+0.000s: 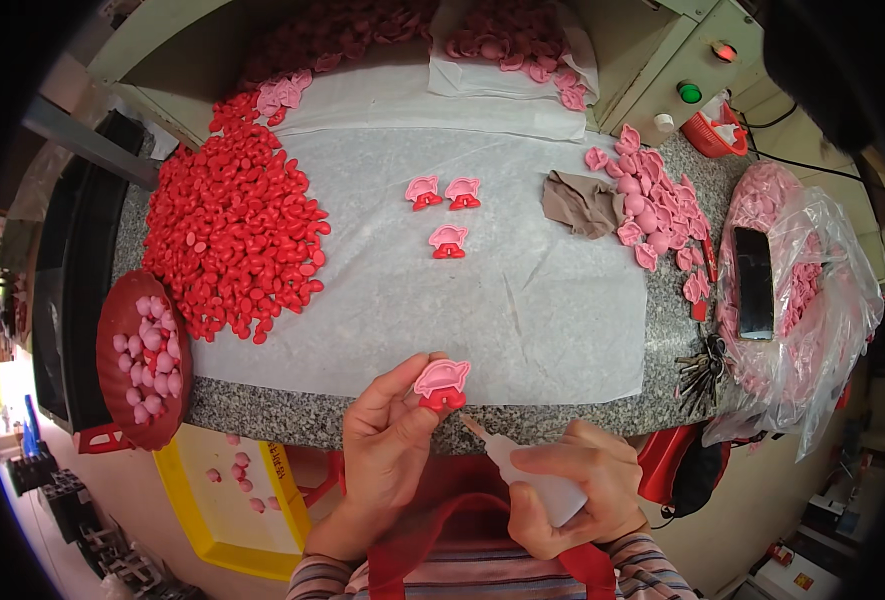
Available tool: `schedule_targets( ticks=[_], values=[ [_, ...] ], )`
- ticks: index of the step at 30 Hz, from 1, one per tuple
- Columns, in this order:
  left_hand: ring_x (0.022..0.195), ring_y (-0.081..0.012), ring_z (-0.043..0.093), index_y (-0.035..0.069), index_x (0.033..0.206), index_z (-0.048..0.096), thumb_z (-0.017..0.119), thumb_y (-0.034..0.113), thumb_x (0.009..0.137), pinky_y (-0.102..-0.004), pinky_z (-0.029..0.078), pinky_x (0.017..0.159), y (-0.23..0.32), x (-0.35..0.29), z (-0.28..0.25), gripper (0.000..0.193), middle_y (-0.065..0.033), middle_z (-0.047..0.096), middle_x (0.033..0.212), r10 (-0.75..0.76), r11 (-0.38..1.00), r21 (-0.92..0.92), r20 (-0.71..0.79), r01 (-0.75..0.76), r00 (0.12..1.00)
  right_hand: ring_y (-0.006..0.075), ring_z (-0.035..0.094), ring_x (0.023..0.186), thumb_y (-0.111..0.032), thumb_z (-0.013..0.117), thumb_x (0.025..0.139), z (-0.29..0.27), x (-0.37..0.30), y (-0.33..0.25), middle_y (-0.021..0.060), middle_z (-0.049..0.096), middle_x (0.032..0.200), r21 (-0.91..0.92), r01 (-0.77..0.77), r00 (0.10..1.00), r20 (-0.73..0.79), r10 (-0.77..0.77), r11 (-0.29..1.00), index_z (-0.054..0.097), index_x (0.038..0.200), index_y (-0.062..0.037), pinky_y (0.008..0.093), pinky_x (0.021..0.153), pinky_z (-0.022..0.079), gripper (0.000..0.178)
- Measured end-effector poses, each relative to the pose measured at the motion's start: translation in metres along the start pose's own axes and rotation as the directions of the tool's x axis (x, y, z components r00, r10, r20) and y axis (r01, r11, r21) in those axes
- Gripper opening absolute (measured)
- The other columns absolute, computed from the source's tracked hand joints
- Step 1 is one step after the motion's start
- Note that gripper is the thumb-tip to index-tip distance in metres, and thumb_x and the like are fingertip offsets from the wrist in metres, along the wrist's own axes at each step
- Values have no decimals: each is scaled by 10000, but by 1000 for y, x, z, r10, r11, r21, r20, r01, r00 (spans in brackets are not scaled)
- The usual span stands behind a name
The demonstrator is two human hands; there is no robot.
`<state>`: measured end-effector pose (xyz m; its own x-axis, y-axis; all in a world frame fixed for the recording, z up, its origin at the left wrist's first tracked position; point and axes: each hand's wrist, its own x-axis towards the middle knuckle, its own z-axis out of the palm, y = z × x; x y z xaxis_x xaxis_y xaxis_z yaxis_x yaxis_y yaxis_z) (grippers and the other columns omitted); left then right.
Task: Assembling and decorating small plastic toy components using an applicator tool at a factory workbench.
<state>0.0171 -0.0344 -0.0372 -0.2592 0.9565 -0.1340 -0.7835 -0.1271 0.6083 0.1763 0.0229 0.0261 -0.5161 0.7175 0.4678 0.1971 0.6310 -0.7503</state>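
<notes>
My left hand (389, 455) pinches a small toy figure (442, 383) with a pink shell-like body and red feet, held up near the table's front edge. In my right hand (587, 485) is a white squeeze bottle (552, 488), its thin nozzle pointing up and left, a short gap away from the figure. Three similar pink and red figures (448, 242) lie on the white sheet (382, 310) farther off. A large heap of red foot pieces (232, 230) covers the sheet's left side. Pink shell pieces (652, 205) are piled at the right beside a brown cloth (582, 203).
A red basket (112, 380) of pink balls stands at the left, above a yellow-rimmed tray (187, 500). At the right are keys (702, 375), a phone (753, 280) and a plastic bag (832, 300) of pink pieces. A metal cabinet (652, 75) with more pink pieces closes the back.
</notes>
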Motion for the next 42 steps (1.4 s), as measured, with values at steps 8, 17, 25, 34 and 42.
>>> schedule_targets(
  ticks=[8, 17, 25, 34, 42],
  values=[
    [1104, -248, 487, -19, 1200, 457, 515, -85, 792, -394, 415, 928, 0, -1, 0, 417, -183, 468, 1225, 9, 1000, 5, 22, -9, 1000, 136, 464, 430, -63, 626, 619, 2, 0, 1, 33, 603, 684, 8, 6, 1000, 6, -6, 1000, 546, 863, -26, 240, 386, 366, 259],
    [1086, -241, 509, 29, 1194, 485, 584, -23, 773, -361, 450, 903, 2, -2, 1, 436, -157, 486, 1215, 4, 998, 68, -16, -3, 1000, 133, 460, 432, -61, 623, 619, 3, 1, 0, 35, 605, 688, 1, 11, 1000, 4, -11, 1000, 544, 860, -24, 237, 386, 362, 256],
    [1082, -239, 512, 26, 1196, 482, 574, -29, 779, -361, 457, 889, 2, -2, 2, 430, -158, 491, 1210, -22, 998, 63, -8, 22, 1000, 129, 433, 418, -74, 627, 621, -4, 2, -3, 39, 585, 649, 3, 10, 1000, -22, -10, 1000, 548, 862, -24, 241, 381, 342, 258],
    [1066, -257, 521, 11, 1195, 477, 572, -23, 785, -411, 453, 903, 3, -2, 3, 422, -174, 486, 1207, -59, 996, 69, 17, 58, 998, 139, 518, 452, -19, 639, 597, 1, 4, 0, 77, 621, 678, 65, 49, 999, 1, -49, 997, 563, 871, 31, 217, 386, 393, 289],
    [1063, -259, 524, 14, 1187, 487, 561, -32, 788, -418, 454, 904, 3, -2, 3, 408, -178, 485, 1204, -53, 996, 68, 26, 51, 998, 132, 458, 430, -44, 625, 615, 4, 5, 1, 48, 603, 699, 57, 50, 999, -13, -49, 997, 542, 864, 1, 234, 385, 357, 267]
  ],
)
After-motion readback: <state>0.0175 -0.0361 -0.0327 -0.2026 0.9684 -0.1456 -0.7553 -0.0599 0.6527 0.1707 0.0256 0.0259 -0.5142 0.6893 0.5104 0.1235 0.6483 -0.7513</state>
